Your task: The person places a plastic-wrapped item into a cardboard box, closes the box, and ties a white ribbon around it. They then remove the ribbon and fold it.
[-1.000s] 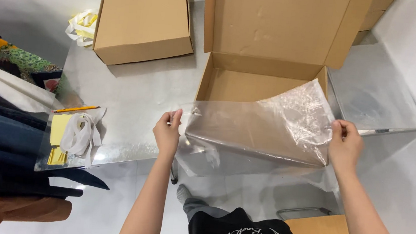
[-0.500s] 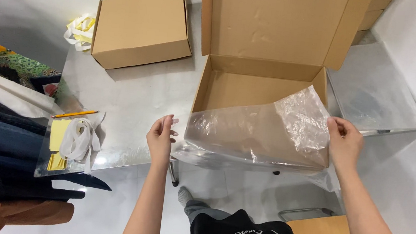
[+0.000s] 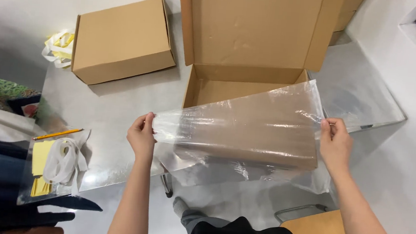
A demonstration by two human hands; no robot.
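Since half a second ago, the clear plastic bag (image 3: 247,131) has been re-pinched by the left hand (image 3: 141,137); the right hand (image 3: 335,144) grips its opposite edge (thin, limp, slippery, best held at corners).

Clear plastic bag (image 3: 247,131): thin, transparent, glossy film, wrinkled, with bright glare streaks. Held stretched out flat and wide in the air, its right end tilted slightly higher than the left. Pinched at both short ends, one in each grip. Hangs in front of the near wall of the open cardboard box (image 3: 255,45), whose brown shows through the film.
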